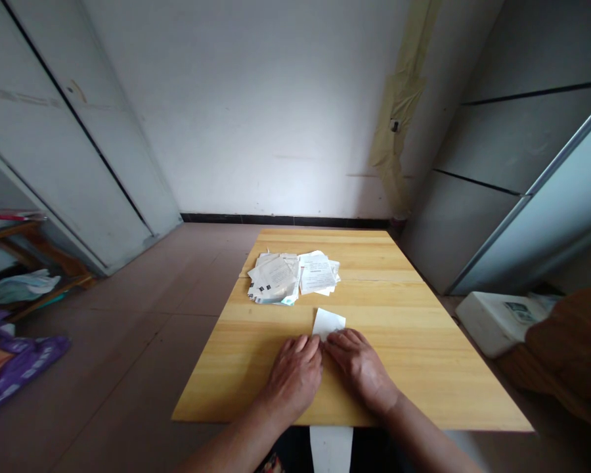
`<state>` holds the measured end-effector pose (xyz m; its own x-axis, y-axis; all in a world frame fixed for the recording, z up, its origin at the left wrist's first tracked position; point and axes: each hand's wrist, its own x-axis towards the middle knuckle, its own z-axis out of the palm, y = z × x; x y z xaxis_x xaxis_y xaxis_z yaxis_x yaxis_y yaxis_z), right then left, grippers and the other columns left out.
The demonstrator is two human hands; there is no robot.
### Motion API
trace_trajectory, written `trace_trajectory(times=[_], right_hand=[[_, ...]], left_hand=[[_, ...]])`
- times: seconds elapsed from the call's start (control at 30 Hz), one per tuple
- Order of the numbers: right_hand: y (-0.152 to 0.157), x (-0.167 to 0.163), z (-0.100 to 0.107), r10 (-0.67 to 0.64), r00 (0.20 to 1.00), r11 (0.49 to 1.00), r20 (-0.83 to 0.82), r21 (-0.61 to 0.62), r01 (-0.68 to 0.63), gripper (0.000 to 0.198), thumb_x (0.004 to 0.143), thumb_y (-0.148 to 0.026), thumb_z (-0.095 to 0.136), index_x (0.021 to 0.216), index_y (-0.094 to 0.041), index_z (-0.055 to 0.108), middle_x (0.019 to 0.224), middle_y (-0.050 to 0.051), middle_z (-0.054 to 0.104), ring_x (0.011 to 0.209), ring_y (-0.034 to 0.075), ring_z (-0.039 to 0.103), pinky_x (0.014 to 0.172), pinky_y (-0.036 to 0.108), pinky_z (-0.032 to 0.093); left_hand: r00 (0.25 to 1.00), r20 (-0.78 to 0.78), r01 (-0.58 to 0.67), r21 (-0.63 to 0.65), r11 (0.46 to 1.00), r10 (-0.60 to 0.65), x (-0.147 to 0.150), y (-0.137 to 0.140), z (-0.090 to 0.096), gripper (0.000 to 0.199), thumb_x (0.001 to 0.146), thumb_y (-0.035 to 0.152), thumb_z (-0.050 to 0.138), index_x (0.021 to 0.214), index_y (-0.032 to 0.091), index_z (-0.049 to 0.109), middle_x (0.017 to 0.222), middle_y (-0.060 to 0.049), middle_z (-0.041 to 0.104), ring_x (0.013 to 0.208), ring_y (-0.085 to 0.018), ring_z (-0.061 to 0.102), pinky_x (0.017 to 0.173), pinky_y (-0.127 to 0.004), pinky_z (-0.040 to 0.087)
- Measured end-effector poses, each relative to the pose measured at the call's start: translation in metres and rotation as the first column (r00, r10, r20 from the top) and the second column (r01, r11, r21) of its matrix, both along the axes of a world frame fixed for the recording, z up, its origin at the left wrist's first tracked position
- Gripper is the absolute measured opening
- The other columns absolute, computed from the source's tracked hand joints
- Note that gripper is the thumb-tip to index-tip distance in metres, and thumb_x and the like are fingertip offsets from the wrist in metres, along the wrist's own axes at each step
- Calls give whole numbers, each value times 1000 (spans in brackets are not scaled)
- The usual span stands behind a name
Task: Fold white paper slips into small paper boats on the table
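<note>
A small white sheet of paper (329, 320) lies on the wooden table in front of me, its near edge covered by my fingers. My left hand (298, 368) is closed, its curled fingertips on the paper's near left corner. At the near right side, my right hand (358, 361) is closed too, with its fingers bent down onto the same sheet. The two hands almost touch. Beyond them sit two piles of printed papers: a larger, untidy pile (274, 279) on the left and a smaller pile (318, 273) beside it.
The wooden table (423, 341) has its near edge under my forearms. A white box (492, 322) stands on the right by a brown wooden piece (571, 348). To the left are a low shelf (39, 243) and a purple bag (24, 368) on the floor.
</note>
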<state>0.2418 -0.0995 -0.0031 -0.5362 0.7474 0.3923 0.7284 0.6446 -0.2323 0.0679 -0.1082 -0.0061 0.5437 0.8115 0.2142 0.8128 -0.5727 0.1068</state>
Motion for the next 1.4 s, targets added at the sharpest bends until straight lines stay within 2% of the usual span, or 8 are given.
trace_trajectory(times=[0.17,0.37,0.63,0.9,1.07,1.2,1.3,1.4], right_hand=[[6,19,-5,-23,997,996,68,82,18,23,89,-10,52,105,-18,66,108,9,67,100,22,58,92,39,44],[5,16,-3,-78,993,996,91,46,74,22,90,-14,52,104,-20,67,110,9,66,101,23,57,87,38,45],[4,16,-7,-99,991,995,87,37,96,23,89,-13,53,107,-20,66,110,8,65,101,23,55,87,37,43],[4,14,-7,-121,988,992,93,35,118,21,88,-12,53,103,-19,65,115,9,63,106,24,54,92,38,42],[4,11,-9,-138,983,990,121,9,138,20,89,-9,49,98,-19,64,122,10,61,120,26,48,103,47,31],[-5,6,-3,-173,978,985,115,-3,175,20,88,-9,50,99,-20,63,111,9,65,108,25,55,100,46,32],[-16,0,7,-154,984,987,86,-38,157,20,87,-10,52,101,-20,62,91,6,67,87,22,58,87,39,41],[-23,-1,17,-77,996,988,40,-128,81,19,88,-12,49,98,-21,63,80,4,66,78,20,58,74,32,44]], left_hand=[[1000,0,-18,-48,999,18,0,-1,6,30,86,16,47,115,20,55,118,-6,58,104,-21,52,90,-39,44],[996,58,-62,-21,998,63,-1,-10,1,39,83,15,51,122,19,52,125,-7,56,113,-23,50,98,-40,43],[990,90,-106,-24,994,108,1,-23,0,36,84,20,53,120,23,54,129,-7,54,120,-24,46,102,-43,40],[974,82,-206,-55,977,210,-7,-36,9,34,84,24,51,117,22,57,133,-7,53,122,-26,45,104,-44,38],[983,144,-106,-41,994,111,18,-32,8,47,84,17,46,131,17,47,126,-9,57,114,-24,50,101,-40,40],[984,123,-126,-40,991,130,27,-20,1,40,83,11,44,121,16,55,118,-10,60,108,-25,53,94,-41,44],[984,118,-127,-34,991,130,18,-13,3,40,83,11,46,121,19,54,111,-8,61,103,-25,54,92,-42,44],[983,139,-122,-15,992,123,4,-7,9,28,87,16,47,110,22,61,107,-6,62,102,-24,55,95,-44,42]])
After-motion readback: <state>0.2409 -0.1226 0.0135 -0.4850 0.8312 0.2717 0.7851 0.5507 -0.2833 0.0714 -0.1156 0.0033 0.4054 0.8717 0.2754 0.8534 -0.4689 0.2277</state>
